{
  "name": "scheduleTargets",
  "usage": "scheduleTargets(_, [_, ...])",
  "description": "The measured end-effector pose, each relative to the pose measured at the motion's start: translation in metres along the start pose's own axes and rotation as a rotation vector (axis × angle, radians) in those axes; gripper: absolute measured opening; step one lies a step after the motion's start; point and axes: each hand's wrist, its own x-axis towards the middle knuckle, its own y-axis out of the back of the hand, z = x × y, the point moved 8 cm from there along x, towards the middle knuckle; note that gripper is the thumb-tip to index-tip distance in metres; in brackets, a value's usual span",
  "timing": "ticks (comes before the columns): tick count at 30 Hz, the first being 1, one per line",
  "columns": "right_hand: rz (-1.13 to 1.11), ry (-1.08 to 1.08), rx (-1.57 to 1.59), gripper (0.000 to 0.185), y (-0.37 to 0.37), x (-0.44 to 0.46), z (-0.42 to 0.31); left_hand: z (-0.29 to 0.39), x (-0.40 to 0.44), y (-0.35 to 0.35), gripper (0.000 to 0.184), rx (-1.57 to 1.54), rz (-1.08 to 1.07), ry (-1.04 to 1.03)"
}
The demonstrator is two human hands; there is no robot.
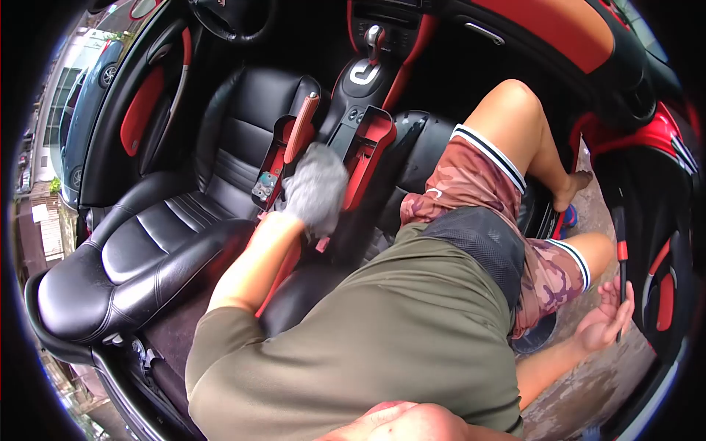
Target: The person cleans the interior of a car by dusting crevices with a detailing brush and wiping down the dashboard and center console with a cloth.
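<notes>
My left hand is covered by a crumpled grey cloth (316, 187), so its fingers are hidden. It presses the cloth down at the centre console, right beside the handbrake lever (302, 126) with its reddish-brown grip. Two open red-lined console compartments flank that spot: the left compartment (274, 158) holds small items, possibly coins, and the right compartment (373, 136) has a red inside. Out at the right, by the open door, my right hand (607, 316) holds a thin black stick-like tool (622, 253) with a red band, upright between thumb and fingers. Its tip is unclear.
A black leather seat (154, 242) lies to the left. Ahead are the gear lever (375, 44), the steering wheel (235, 22) and the red-and-black dashboard (544, 29). My legs extend toward the open right door (665, 279), with concrete ground (596, 382) beyond the sill.
</notes>
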Motion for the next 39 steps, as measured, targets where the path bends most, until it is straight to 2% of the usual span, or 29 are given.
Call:
scheduleTargets(2, [-0.079,-0.053,0.079,0.046,-0.026,0.006,0.010,-0.023,0.059,-0.013,0.022,-0.090,0.222,0.029])
scheduleTargets(3, [-0.102,-0.063,0.097,0.044,-0.047,0.007,0.012,-0.037,0.083,-0.019,0.022,-0.144,0.561,0.085])
scheduleTargets(5, [-0.168,-0.051,0.092,0.038,-0.097,0.009,0.008,-0.051,0.110,0.021,0.025,-0.134,0.159,0.106])
scheduleTargets(6, [-0.214,-0.032,0.065,0.033,-0.126,0.007,0.003,-0.069,0.128,0.023,0.033,-0.172,0.451,0.291])
scheduleTargets(8, [-0.318,0.010,-0.031,0.025,-0.183,-0.001,-0.006,-0.088,0.168,-0.018,0.025,-0.413,0.793,0.387])
scheduleTargets(10, [-0.450,0.040,-0.053,0.018,-0.245,-0.020,-0.010,-0.093,0.169,-0.012,0.012,-0.714,1.183,0.310])
scheduleTargets(11, [-0.538,0.021,-0.079,0.016,-0.281,-0.032,-0.012,-0.085,0.169,-0.014,0.006,-0.913,1.239,0.235])
scheduleTargets(12, [-0.631,-0.002,-0.112,0.014,-0.317,-0.045,-0.014,-0.072,0.165,-0.019,0.004,-1.216,1.207,0.156])
scheduleTargets(13, [-0.731,0.114,-0.155,0.013,-0.353,-0.056,-0.018,-0.054,0.158,-0.020,0.003,-1.522,1.154,0.082])
scheduleTargets(16, [-1.002,0.335,-0.194,0.017,-0.441,-0.087,-0.009,-0.012,0.056,0.043,0.025,-0.897,1.386,-0.282])
scheduleTargets(18, [-1.074,0.237,-0.175,0.015,-0.471,-0.080,0.009,-0.036,0.069,0.037,0.032,-0.969,1.294,-0.218])
scheduleTargets(19, [-1.045,0.082,-0.142,0.011,-0.483,-0.076,0.018,-0.048,0.094,0.021,0.039,-1.103,0.819,0.000])
scheduleTargets(20, [-1.029,0.151,-0.156,0.010,-0.499,-0.066,0.023,-0.061,0.105,0.017,0.040,-0.986,0.735,0.149])
scheduleTargets(21, [-0.959,0.185,-0.133,0.010,-0.517,-0.051,0.025,-0.074,0.102,0.020,0.039,-0.624,0.803,0.339])
scheduleTargets(23, [-0.847,0.213,-0.176,0.014,-0.557,-0.025,0.034,-0.099,0.108,0.011,0.038,-0.336,0.964,0.581])
scheduleTargets(24, [-0.812,0.213,-0.243,0.018,-0.579,-0.018,0.042,-0.114,0.116,-0.002,0.038,-0.424,1.085,0.658])
scheduleTargets(25, [-0.890,0.254,-0.320,0.018,-0.603,-0.024,0.052,-0.124,0.137,-0.008,0.048,-0.679,0.854,0.620])
scheduleTargets(26, [-0.965,0.295,-0.397,0.018,-0.625,-0.031,0.067,-0.119,0.142,-0.020,0.037,-0.648,1.013,0.675])
scheduleTargets(27, [-0.946,0.418,-0.432,0.018,-0.642,-0.036,0.094,-0.117,0.140,-0.018,0.037,-0.566,1.069,0.722])
scheduleTargets(28, [-0.930,0.542,-0.469,0.018,-0.656,-0.040,0.119,-0.117,0.131,-0.011,0.035,-0.580,1.099,0.675])
scheduleTargets(29, [-0.839,0.558,-0.593,0.018,-0.663,-0.033,0.131,-0.117,0.122,-0.003,0.034,-0.593,1.127,0.627])
scheduleTargets(31, [-0.911,0.184,-0.522,0.023,-0.672,-0.026,0.138,-0.138,0.091,0.038,0.029,-0.789,1.140,0.333])
scheduleTargets(32, [-0.978,-0.024,-0.446,0.024,-0.674,-0.029,0.147,-0.135,0.099,0.025,0.029,-0.976,1.168,0.351])
scheduleTargets(33, [-0.946,0.135,-0.519,0.025,-0.676,-0.025,0.142,-0.134,0.104,0.016,0.030,-1.163,1.207,0.368])
scheduleTargets(35, [-0.979,0.155,-0.447,0.024,-0.678,-0.025,0.141,-0.133,0.101,0.009,0.022,-1.438,1.342,0.272])
scheduleTargets(36, [-0.998,0.173,-0.405,0.024,-0.682,-0.024,0.137,-0.132,0.103,0.005,0.023,-1.914,1.405,0.294])
scheduleTargets(37, [-1.159,0.006,-0.382,0.022,-0.686,-0.031,0.146,-0.131,0.103,0.004,0.024,-1.848,1.428,0.328])
scheduleTargets(39, [-1.043,0.175,-0.515,0.025,-0.685,-0.014,0.140,-0.128,0.103,0.003,0.026,-1.716,1.470,0.401])
